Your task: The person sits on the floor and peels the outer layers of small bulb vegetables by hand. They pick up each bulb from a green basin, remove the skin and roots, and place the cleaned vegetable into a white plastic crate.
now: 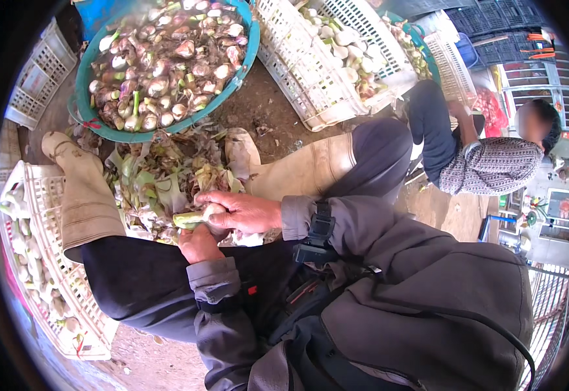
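Observation:
A pale garlic bulb (pixel 213 211) with a thick cut green stem is held between my two hands over my lap. My right hand (pixel 248 213) wraps the bulb from above, its thumb across the near side. My left hand (pixel 199 246) has its fingers curled just below, against the bulb and stem; its grip is partly hidden. Beneath my hands lies a heap of peeled garlic leaves and skins (pixel 160 188) between my boots. Beyond it stands a round green tub (pixel 133 136) full of unpeeled, soil-stained garlic bulbs (pixel 167 73).
White plastic crates of cleaned garlic stand at my left (pixel 52 229) and ahead to the right (pixel 304 73). Rubber boots (pixel 86 195) flank the leaf heap. A co-worker (pixel 490 163) sits at the right, near another green tub (pixel 419 36). Stacked dark crates (pixel 504 49) stand behind.

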